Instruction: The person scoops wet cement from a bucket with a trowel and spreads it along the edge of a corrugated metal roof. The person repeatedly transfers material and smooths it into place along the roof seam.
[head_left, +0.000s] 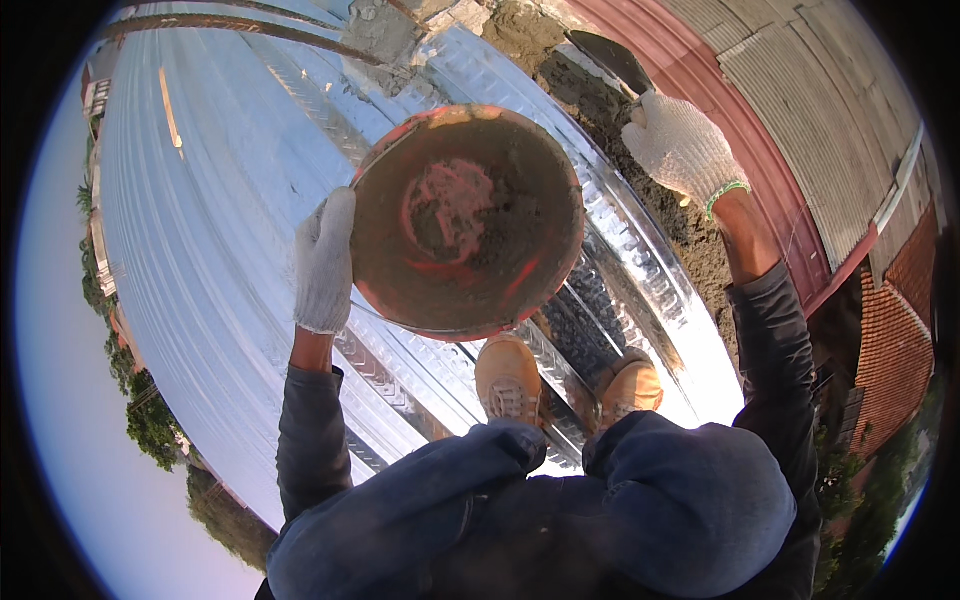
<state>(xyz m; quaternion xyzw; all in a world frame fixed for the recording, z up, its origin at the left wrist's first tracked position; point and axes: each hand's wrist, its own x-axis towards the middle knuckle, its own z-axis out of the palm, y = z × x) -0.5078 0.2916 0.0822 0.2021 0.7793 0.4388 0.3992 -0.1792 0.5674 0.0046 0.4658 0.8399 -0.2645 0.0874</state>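
Note:
My left hand (324,260), in a white knit glove, grips the left rim of a round bucket (530,230). The bucket's inside is coated in grey mortar, with red showing at the bottom and rim. At upper right, my gloved right hand (680,150) is closed on the handle of a trowel (615,62), whose dark blade points up-left over a strip of wet grey mortar (700,250) along the edge of the metal roofing.
Shiny ribbed metal roofing (190,230) lies under my shoes (508,380). Two long dark bars (250,30) cross the upper left. A red metal roof (730,120), grey corrugated sheets (800,100) and a tiled roof (880,360) lie to the right; trees (150,420) show beyond the left edge.

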